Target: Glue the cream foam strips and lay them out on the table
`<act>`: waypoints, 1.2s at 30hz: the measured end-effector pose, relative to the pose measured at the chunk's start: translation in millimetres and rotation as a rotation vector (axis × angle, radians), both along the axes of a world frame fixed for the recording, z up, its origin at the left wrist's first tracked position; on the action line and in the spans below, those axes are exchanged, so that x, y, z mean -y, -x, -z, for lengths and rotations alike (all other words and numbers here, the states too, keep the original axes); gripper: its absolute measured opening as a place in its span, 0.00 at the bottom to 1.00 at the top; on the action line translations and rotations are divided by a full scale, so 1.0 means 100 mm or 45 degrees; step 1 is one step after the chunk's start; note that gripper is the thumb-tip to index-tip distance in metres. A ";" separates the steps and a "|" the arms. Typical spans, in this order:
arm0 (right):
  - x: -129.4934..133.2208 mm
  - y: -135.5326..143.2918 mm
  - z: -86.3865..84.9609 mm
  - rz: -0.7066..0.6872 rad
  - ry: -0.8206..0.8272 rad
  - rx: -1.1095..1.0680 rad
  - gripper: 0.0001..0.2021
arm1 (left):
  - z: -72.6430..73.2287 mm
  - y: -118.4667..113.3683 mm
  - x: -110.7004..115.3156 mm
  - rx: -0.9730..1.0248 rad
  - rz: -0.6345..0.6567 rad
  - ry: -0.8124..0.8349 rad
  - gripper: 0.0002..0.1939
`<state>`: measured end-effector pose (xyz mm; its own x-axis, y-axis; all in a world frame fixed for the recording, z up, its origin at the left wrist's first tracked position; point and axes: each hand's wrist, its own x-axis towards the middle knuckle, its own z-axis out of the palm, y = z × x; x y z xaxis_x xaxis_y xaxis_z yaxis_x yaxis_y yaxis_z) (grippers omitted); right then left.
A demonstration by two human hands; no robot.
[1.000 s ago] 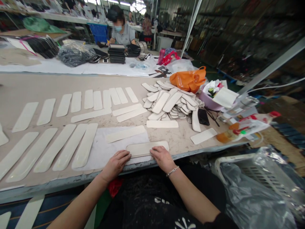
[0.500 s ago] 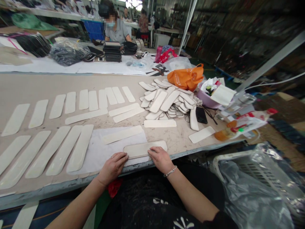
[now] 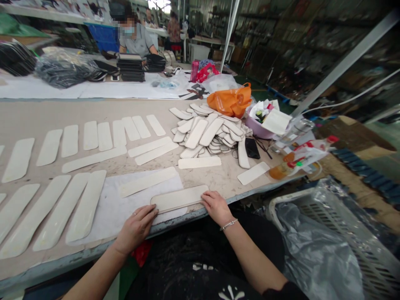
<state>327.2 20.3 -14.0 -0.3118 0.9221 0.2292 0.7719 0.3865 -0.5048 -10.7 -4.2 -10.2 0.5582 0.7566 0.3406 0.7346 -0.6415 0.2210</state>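
Observation:
A long off-white padded strip with rounded ends and a dark edge [image 3: 179,197] lies near the table's front edge, partly over a white sheet [image 3: 108,205]. My left hand [image 3: 137,227] has its fingers together on the strip's left end. At the opposite end, my right hand [image 3: 218,206] grips the strip's right corner between thumb and fingers. A thinner off-white strip [image 3: 149,181] lies flat just beyond it. To the left, several similar strips [image 3: 87,206] are laid out in slanting rows. What is under the fingertips is hidden.
Beyond my hands is a heap of dark-edged strips [image 3: 208,133], with an orange bag [image 3: 229,102] behind it. A phone [image 3: 252,148], a purple basin [image 3: 259,128] and bottles [image 3: 284,170] stand on the right. A plastic crate [image 3: 315,204] is below. A co-worker [image 3: 137,39] sits opposite.
My right hand has slid right, from the strip's top to its right end. My left hand stays at the left end. The whole view has shifted, so things appear further left.

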 end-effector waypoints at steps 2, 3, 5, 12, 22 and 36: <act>0.01 -0.01 0.01 0.009 -0.001 -0.007 0.09 | 0.01 0.00 0.00 -0.009 -0.005 0.008 0.14; 0.02 -0.01 0.01 0.015 0.000 -0.010 0.09 | 0.01 -0.01 0.00 -0.011 -0.007 0.012 0.14; 0.02 0.00 0.02 0.028 0.002 -0.016 0.09 | 0.01 -0.01 -0.01 -0.008 -0.013 0.016 0.14; 0.03 -0.01 0.04 0.060 0.030 -0.019 0.10 | -0.02 -0.04 -0.01 -0.014 -0.028 0.024 0.14; 0.16 0.50 -0.18 -0.276 0.014 0.069 0.28 | -0.01 -0.04 -0.01 -0.029 0.014 -0.015 0.16; -0.17 -0.08 0.11 -0.125 0.126 0.370 0.32 | -0.06 -0.10 -0.02 0.074 -0.046 0.045 0.14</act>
<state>334.8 37.7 -24.6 -0.4394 0.8979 0.0278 0.8509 0.4260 -0.3074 -1.0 -2.3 -4.0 0.5104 0.7880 0.3444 0.7425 -0.6058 0.2859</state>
